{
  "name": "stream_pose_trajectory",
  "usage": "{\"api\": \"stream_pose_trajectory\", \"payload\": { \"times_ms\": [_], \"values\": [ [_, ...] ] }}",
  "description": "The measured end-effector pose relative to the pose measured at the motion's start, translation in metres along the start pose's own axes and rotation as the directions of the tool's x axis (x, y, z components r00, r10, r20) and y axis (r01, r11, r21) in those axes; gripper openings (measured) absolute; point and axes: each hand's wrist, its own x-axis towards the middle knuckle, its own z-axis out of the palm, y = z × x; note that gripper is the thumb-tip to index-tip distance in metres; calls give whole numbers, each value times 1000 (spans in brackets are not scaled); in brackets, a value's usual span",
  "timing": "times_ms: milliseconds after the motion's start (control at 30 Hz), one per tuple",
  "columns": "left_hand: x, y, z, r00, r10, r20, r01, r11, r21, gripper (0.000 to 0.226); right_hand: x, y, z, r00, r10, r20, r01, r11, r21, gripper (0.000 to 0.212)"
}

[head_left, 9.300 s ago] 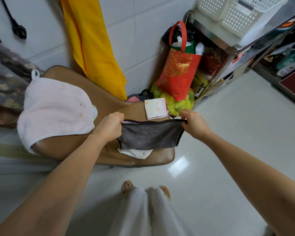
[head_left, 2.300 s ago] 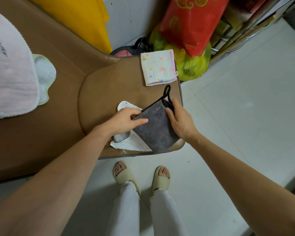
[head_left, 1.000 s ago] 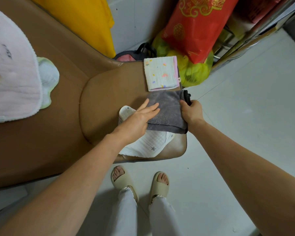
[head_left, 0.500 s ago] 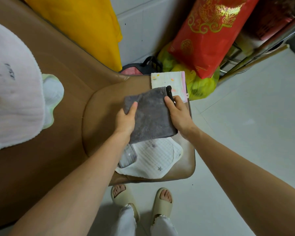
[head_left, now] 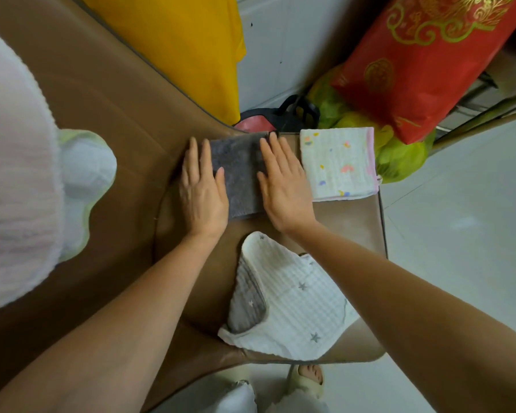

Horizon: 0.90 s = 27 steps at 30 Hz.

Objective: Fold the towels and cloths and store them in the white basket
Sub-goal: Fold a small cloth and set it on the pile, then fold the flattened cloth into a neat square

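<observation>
Person, head-camera view. Both forearms bare to the frame edge; no sleeve cuff visible. Left hand [head_left: 201,192] and right hand [head_left: 283,186]: no rings, watch or bracelets seen; fingernails short and unpainted. Lower frame edge: loose white trousers with frayed, ruffled hems [head_left: 245,394], fabric slightly blurred. One pale cream moulded slide sandal with a wide single strap [head_left: 307,383], open at the front, bare toes showing. The other foot is hidden.
</observation>
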Motion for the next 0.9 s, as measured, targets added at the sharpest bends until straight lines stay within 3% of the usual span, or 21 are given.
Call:
{"api": "stream_pose_trajectory", "payload": {
  "times_ms": [67, 133, 333, 500, 667, 733, 800, 900],
  "values": [
    [-4, -9, 4, 984, 117, 136, -136, 981, 139, 60, -5, 8, 8, 987, -114, 117, 129, 984, -125, 55],
    [-3, -17, 9, 960, 149, 235, -197, 960, 198, 64, -5, 18, 14, 975, -129, 183, 161, 971, -175, 59],
    [3, -24, 20, 926, 161, 341, -261, 926, 274, 63, -4, 29, 28, 963, -51, 266, 104, 977, -188, 62],
    [8, -12, 10, 905, 68, 419, -218, 921, 323, 63, 6, 22, 14, 926, -6, 378, 76, 982, -173, 59],
    [-48, 10, -32, 980, 124, 155, -151, 974, 171, 34, -34, 13, -24, 945, -214, 246, 215, 976, 22, 36],
    [-81, 14, -41, 961, -12, 275, -25, 991, 132, 26, -53, 10, -33, 907, -236, 350, 214, 972, 100, 31],
    [-106, 14, -41, 891, -145, 429, 114, 989, 98, 26, -61, 5, -36, 821, -244, 516, 187, 969, 160, 45],
    [-129, 16, -36, 801, -227, 554, 287, 958, -24, 22, -66, -2, -34, 665, -244, 706, 237, 965, 110, 67]
  ]
}}
